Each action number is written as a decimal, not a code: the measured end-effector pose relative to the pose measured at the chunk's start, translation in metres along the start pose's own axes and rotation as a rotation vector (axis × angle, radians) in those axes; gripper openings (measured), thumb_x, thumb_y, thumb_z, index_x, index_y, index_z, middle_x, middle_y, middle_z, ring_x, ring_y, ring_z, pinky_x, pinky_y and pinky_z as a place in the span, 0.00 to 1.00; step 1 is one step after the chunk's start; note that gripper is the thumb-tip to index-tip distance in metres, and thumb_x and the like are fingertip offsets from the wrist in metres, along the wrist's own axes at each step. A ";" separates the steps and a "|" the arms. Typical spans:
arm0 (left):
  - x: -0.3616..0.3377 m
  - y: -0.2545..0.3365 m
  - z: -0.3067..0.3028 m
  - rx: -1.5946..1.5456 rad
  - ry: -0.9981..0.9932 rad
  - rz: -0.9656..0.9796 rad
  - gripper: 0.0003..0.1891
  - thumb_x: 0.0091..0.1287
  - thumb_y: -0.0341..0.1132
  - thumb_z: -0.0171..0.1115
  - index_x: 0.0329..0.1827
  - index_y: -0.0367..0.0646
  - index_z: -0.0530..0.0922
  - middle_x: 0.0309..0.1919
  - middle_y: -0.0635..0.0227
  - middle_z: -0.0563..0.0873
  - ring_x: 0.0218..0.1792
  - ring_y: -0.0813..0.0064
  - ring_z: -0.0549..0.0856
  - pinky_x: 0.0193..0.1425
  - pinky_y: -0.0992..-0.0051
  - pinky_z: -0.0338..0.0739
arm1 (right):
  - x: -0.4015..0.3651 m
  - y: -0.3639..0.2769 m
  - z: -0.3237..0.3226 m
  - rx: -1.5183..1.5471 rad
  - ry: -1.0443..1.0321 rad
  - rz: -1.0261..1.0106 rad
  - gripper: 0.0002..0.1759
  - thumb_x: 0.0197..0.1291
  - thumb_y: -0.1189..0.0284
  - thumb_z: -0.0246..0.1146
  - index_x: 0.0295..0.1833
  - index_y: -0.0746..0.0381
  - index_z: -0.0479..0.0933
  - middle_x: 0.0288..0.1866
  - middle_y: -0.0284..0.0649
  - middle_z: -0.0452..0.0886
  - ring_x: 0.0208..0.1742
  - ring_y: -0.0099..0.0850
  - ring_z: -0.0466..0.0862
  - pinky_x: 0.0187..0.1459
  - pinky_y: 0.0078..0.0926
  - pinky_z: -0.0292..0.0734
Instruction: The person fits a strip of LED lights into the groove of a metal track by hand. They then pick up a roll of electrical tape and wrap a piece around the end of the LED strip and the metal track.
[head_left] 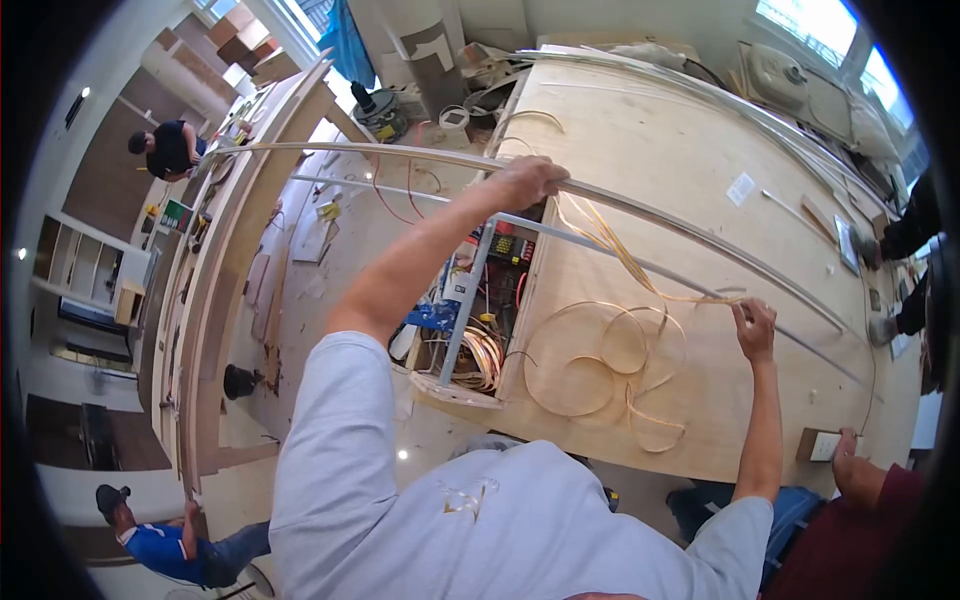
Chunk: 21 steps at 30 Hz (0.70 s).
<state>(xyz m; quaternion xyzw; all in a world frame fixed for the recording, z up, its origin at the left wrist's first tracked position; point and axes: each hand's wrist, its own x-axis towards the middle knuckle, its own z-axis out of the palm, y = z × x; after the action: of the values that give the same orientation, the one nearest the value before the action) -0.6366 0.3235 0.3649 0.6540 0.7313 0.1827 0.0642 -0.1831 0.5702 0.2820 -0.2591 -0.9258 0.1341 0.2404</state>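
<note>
A long thin metal strip (pixel 660 212) runs across the view from upper left to lower right. My left hand (pixel 532 182) is closed around it near the middle of the view. My right hand (pixel 755 322), fingers pinched, holds the end of a bundle of thin yellowish strips (pixel 625 262) over the plywood table (pixel 620 120). Below the metal strip lies a second metal bar (pixel 650 268), passing close to my right hand. Loose coils of the yellowish strip (pixel 570 410) rest on the plywood between my arms.
An open tool compartment (pixel 505 385) with wires and tools adjoins the table's left edge. A long wooden workbench (pixel 205 330) stands at left, with two people near it. Another person's hand (pixel 852 468) is at lower right, beside a small box (pixel 818 446). Dark-clothed legs stand at far right.
</note>
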 end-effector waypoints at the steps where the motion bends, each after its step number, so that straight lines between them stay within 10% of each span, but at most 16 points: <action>1: 0.000 0.000 0.002 -0.022 0.003 0.004 0.17 0.58 0.30 0.66 0.51 0.43 0.81 0.39 0.54 0.83 0.44 0.53 0.82 0.52 0.61 0.74 | 0.002 0.003 0.006 0.020 0.006 -0.016 0.11 0.59 0.66 0.65 0.30 0.60 0.76 0.25 0.36 0.77 0.29 0.36 0.76 0.42 0.34 0.64; 21: 0.039 -0.010 0.049 0.096 -0.139 -0.263 0.10 0.56 0.35 0.65 0.42 0.51 0.82 0.41 0.61 0.85 0.47 0.58 0.84 0.49 0.60 0.78 | 0.002 0.017 0.014 0.035 0.032 0.021 0.13 0.62 0.66 0.64 0.29 0.62 0.76 0.20 0.39 0.71 0.21 0.35 0.69 0.29 0.33 0.63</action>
<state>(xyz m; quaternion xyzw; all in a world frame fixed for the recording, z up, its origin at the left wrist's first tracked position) -0.6345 0.3705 0.3217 0.5657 0.8125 0.0918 0.1065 -0.1854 0.5836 0.2648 -0.2667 -0.9166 0.1486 0.2583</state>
